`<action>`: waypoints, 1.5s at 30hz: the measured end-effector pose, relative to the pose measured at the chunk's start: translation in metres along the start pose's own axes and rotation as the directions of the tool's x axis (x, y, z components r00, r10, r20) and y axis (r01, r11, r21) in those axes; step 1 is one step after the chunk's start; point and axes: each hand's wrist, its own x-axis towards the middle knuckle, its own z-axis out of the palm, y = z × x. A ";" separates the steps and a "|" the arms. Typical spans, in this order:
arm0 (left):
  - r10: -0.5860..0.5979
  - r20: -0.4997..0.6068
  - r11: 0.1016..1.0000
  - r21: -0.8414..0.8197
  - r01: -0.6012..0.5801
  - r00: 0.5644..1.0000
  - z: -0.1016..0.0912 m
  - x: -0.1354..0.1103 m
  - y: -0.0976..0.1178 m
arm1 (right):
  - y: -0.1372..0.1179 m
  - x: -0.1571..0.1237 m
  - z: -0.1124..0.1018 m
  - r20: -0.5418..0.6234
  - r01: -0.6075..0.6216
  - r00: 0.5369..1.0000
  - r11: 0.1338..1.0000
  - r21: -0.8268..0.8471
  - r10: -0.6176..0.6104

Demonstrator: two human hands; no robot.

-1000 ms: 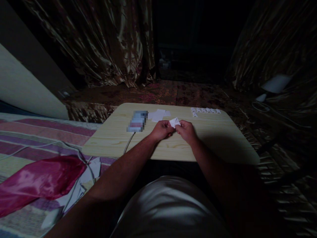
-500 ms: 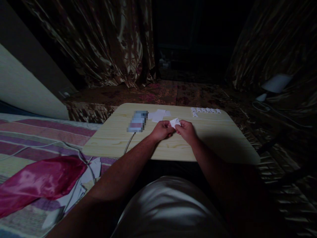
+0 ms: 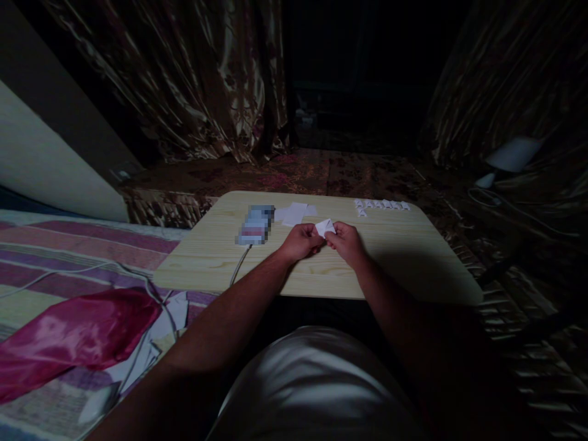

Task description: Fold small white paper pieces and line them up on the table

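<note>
A small folded piece of white paper (image 3: 325, 227) is held up between both hands over the middle of the wooden table (image 3: 206, 263). My left hand (image 3: 301, 241) pinches its left side, fingers closed. On the right, my right hand (image 3: 345, 240) grips the paper's other edge, with the thumb across its front. Diagonal crease lines show on the paper. Just beyond my left hand lie flat white paper sheets (image 3: 294, 214), overlapping one another. Several small folded white papers (image 3: 381, 204) stand in a row at the table's far right, with one in front of the row.
A phone-like device (image 3: 255, 225), blurred out, lies left on the table with a cable (image 3: 239, 264) running off the front edge. Left of the table is a striped bed (image 3: 46, 242) with a shiny pink cloth (image 3: 87, 334). A white lamp (image 3: 514, 154) stands at the right.
</note>
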 end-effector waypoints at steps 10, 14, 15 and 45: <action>-0.014 0.002 1.000 -0.006 0.014 1.000 0.000 -0.001 -0.001 | 0.002 0.001 0.000 -0.010 0.002 1.000 1.000 -0.027 -0.003; -0.005 0.003 0.999 -0.039 0.005 1.000 0.001 -0.001 0.002 | 0.000 0.001 -0.001 0.041 0.013 0.999 0.999 -0.033 -0.011; -0.010 0.001 0.999 -0.040 0.010 1.000 0.001 -0.001 0.002 | 0.000 0.000 -0.002 0.037 0.011 0.999 0.999 -0.036 -0.010; 0.027 0.035 0.999 -0.022 -0.026 0.999 0.001 -0.003 -0.006 | -0.001 -0.004 0.001 0.007 0.029 1.000 0.999 -0.024 -0.029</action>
